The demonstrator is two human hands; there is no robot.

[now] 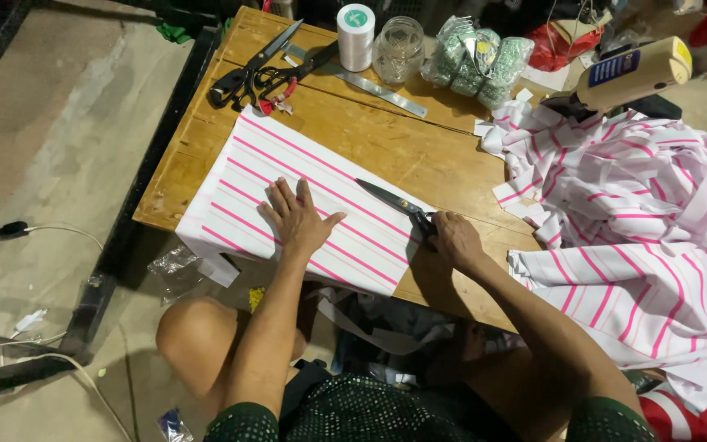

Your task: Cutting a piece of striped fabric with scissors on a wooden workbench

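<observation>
Left hand [298, 219] lay flat, fingers spread open, pinning the white fabric panel with thin pink stripes [288, 192] to the low wooden desk [386, 143]; right hand [452, 239] had its fingers closed around the handles of dark steel scissors [394, 202], blades partly open at the panel's right edge — a clean cut likely called for steady pressure and blades parallel to a stripe. The desk stood on a bare concrete floor [51, 139] — spare black scissors [251, 69], a white thread spool [356, 37], a glass jar [398, 49] and heaped striped offcuts [623, 180] around it.

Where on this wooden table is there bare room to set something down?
Bare wood shows on the table between the striped sheet and the metal ruler, and left of the sheet. Crowded: the far edge with scissors, tape roll, jar; fabric pile right.
</observation>
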